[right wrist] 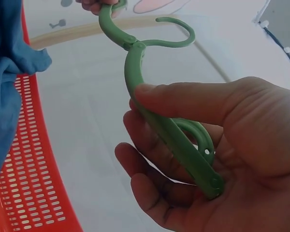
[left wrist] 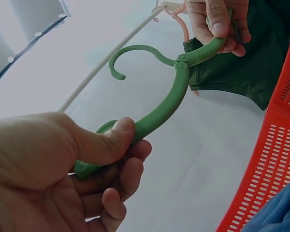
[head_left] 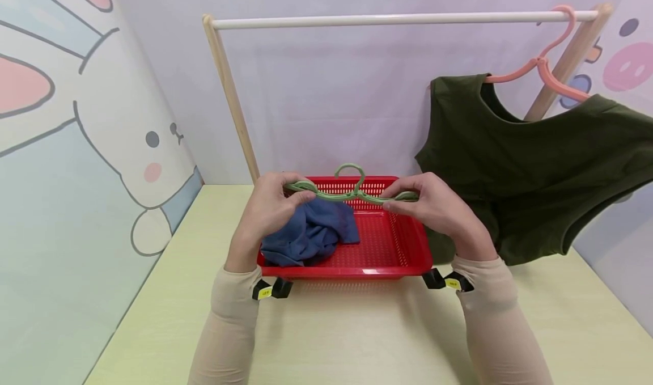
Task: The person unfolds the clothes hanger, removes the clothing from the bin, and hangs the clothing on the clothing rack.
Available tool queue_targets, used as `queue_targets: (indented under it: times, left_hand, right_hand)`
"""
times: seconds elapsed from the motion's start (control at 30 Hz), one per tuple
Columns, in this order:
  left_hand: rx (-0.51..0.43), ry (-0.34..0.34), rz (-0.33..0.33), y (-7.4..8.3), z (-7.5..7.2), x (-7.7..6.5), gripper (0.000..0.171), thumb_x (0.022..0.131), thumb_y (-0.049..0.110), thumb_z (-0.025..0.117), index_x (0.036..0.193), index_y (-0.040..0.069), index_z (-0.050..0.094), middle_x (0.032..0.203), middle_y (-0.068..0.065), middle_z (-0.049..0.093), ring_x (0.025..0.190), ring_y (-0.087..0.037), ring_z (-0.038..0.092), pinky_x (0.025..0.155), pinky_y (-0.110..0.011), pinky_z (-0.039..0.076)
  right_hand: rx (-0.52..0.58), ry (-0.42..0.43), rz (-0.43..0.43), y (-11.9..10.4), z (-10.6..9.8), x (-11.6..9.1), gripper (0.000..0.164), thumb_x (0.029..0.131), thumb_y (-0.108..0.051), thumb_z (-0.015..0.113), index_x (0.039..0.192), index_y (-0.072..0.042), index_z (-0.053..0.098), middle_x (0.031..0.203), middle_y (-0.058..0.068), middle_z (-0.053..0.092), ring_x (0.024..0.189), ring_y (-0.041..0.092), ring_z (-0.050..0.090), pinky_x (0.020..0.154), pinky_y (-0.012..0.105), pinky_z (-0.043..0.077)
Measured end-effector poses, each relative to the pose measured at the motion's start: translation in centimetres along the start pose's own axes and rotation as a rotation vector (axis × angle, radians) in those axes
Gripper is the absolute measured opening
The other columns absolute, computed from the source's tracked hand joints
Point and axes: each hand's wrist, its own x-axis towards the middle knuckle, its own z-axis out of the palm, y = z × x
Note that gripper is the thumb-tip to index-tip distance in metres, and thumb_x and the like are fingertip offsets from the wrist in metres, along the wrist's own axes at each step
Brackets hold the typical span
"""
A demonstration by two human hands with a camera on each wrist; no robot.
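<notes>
A green folding clothes hanger point(head_left: 352, 195) is held level above the red basket point(head_left: 352, 271), its hook pointing up. My left hand point(head_left: 270, 203) grips one arm of it between thumb and fingers. The other arm is pinched by my right hand point(head_left: 433, 203). In the left wrist view the hanger point(left wrist: 166, 108) bends at a hinge below the hook, and the right wrist view shows a folded-back end piece on the hanger point(right wrist: 176, 140) beside my right palm. Blue cloth point(head_left: 311, 232) lies crumpled in the left part of the basket, beneath the hanger.
Behind the basket stands a rack with a white rail point(head_left: 398, 19) and wooden posts. A dark green sleeveless garment point(head_left: 541, 158) hangs at its right end on a pink hanger point(head_left: 548, 70). The pale table point(head_left: 347, 339) extends in front. Printed wall panels close off both sides.
</notes>
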Motion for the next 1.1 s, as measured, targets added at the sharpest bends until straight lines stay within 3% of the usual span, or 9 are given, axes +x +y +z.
queue_targets:
  times: [0.53, 1.1]
  left_hand:
    - [-0.013, -0.029, 0.005, 0.04, 0.09, 0.20, 0.010, 0.102, 0.016, 0.084, 0.107, 0.007, 0.084, 0.091, -0.007, 0.076, 0.076, -0.024, 0.059, 0.066, -0.031, 0.049]
    - [-0.023, -0.075, -0.002, 0.31, 0.60, 0.18, 0.009, 0.101, 0.016, 0.085, 0.108, 0.011, 0.086, 0.091, -0.004, 0.072, 0.078, -0.024, 0.055, 0.066, -0.033, 0.044]
  right_hand:
    - [0.086, 0.025, -0.011, 0.15, -0.58, -0.43, 0.021, 0.098, -0.020, 0.087, 0.119, -0.013, 0.084, 0.115, 0.013, 0.074, 0.106, 0.036, 0.066, 0.080, 0.039, 0.067]
    - [0.101, 0.039, -0.021, 0.10, -0.80, -0.56, 0.023, 0.099, -0.024, 0.086, 0.118, -0.013, 0.083, 0.111, 0.013, 0.075, 0.104, 0.036, 0.067, 0.080, 0.037, 0.067]
